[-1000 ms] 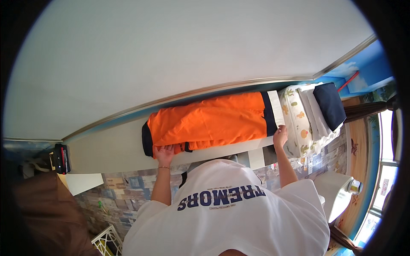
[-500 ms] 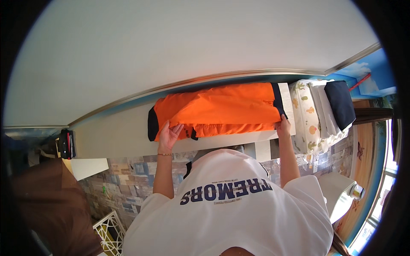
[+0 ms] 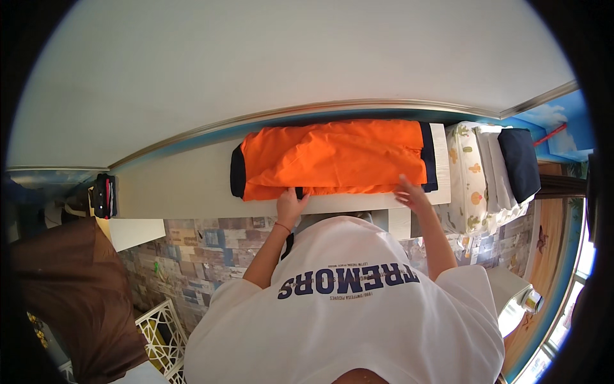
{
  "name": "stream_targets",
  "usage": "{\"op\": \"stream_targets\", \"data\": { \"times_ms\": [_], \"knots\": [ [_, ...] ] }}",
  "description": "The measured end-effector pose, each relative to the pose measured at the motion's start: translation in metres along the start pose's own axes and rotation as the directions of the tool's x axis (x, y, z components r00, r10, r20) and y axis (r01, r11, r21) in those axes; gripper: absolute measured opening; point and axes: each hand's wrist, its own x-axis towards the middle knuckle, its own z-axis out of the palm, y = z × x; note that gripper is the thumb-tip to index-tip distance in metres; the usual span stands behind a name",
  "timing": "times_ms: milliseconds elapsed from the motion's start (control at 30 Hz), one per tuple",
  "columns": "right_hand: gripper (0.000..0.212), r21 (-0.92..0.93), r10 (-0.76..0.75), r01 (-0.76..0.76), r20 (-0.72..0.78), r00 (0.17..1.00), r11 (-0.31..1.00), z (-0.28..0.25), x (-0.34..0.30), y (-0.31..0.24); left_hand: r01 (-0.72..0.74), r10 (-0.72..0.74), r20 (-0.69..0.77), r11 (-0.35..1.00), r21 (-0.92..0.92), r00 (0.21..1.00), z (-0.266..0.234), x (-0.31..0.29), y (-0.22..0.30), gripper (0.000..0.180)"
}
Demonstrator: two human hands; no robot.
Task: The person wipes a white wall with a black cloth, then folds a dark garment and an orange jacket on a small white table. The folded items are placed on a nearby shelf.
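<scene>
An orange garment (image 3: 339, 153) with dark navy ends lies folded lengthwise on a long pale shelf-like surface (image 3: 173, 185). At its near edge, left of the middle, my left hand (image 3: 290, 208) has its fingers closed at a small dark piece of the garment; the fold partly hides the fingertips. My right hand (image 3: 413, 194) is by the near right corner, close to the navy band. Its fingers are spread, with nothing held between them, and the fingertips lie over the orange cloth.
Right of the garment stands a white bundle with a cactus print (image 3: 465, 166), beside folded grey-white cloth (image 3: 495, 169) and folded navy cloth (image 3: 519, 165). Dark folded items (image 3: 103, 195) sit at the far left. A pale wall (image 3: 307, 57) rises behind; brown cloth (image 3: 77, 301) hangs at lower left.
The upper layer's near edge has been laid down. My right hand has let go of the navy corner and moved slightly left. My left hand has shifted right along the near edge.
</scene>
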Motion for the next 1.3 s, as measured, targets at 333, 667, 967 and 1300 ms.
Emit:
{"op": "stream_targets", "data": {
  "times_ms": [333, 667, 967, 1300],
  "knots": [
    [0.030, -0.525, -0.193, 0.550, 0.586, 0.787, 0.650, 0.188, 0.021, 0.065, 0.487, -0.306, 0.387, 0.660, -0.572, 0.870, -0.041, 0.036, -0.046, 0.033],
    [0.025, -0.808, -0.358, 0.518, 0.413, 0.837, 0.281, 0.223, 0.042, 0.089, 0.403, -0.282, 0.291, 0.705, -0.583, 0.914, 0.001, 0.014, -0.103, 0.037],
    [0.037, -0.693, -0.485, 0.513, 0.263, 0.834, 0.506, 0.216, 0.026, 0.076, 0.405, -0.318, 0.251, 0.740, -0.538, 0.914, 0.006, 0.013, -0.104, 0.042],
    [0.028, -0.449, 0.104, 0.055, 0.320, 0.942, 0.892, 0.204, 0.052, 0.064, 0.304, -0.429, 0.384, -0.245, -0.921, 0.818, -0.014, -0.004, -0.110, 0.047]
  ]
}}
